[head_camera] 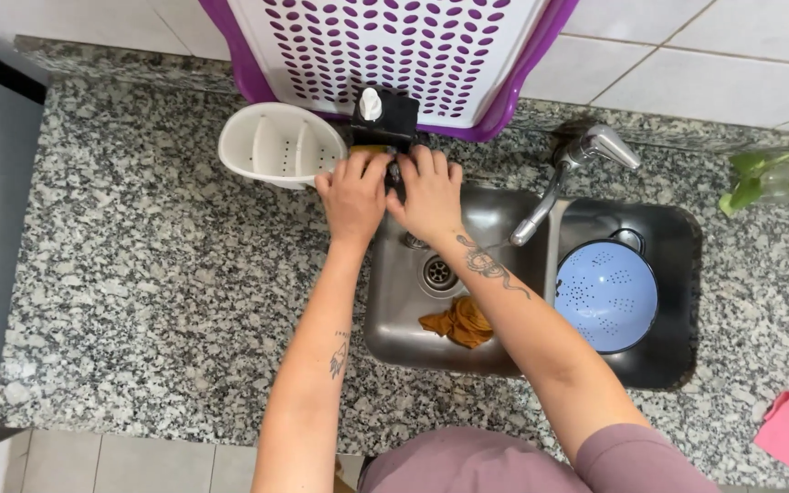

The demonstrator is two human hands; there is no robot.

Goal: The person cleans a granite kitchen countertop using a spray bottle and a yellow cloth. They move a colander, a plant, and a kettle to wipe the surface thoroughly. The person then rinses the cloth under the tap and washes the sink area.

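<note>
- Head view: left hand (351, 196) and right hand (428, 194) meet at the sink's (394, 329) back rim, fingers curled onto a black holder (385, 123).
- How firmly they grip, I cannot tell.
- White caddy (280, 144) sits just left.

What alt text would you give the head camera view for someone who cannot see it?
Both hands, left hand and right hand, meet on a small black holder at the back edge of a steel sink. A white drainer cup sits left; a blue colander and orange cloth lie in the sink.
</note>
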